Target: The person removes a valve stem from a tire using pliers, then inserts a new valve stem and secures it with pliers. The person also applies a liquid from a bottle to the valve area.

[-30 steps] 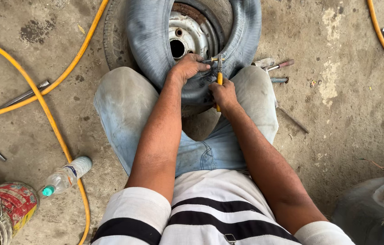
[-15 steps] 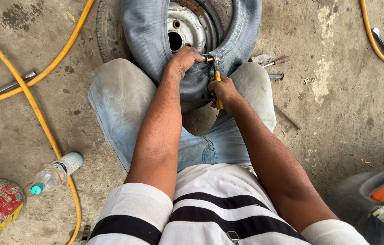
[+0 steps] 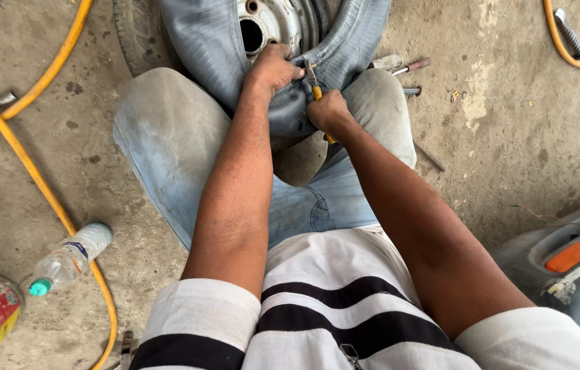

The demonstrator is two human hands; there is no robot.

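A plastic bottle lies at near left beside a yellow hose. Farther in, the left hand grips the tyre between the knees; the right hand clamps yellow-handled pliers against it.

A tyre lies between the knees, a bottle left, a hose beside it.

Materials and finishes at the wheel

A dusty, matt grey rubber tyre is seen around a dull silver steel rim; rough, stained concrete floor and faded blue denim trousers are shown.
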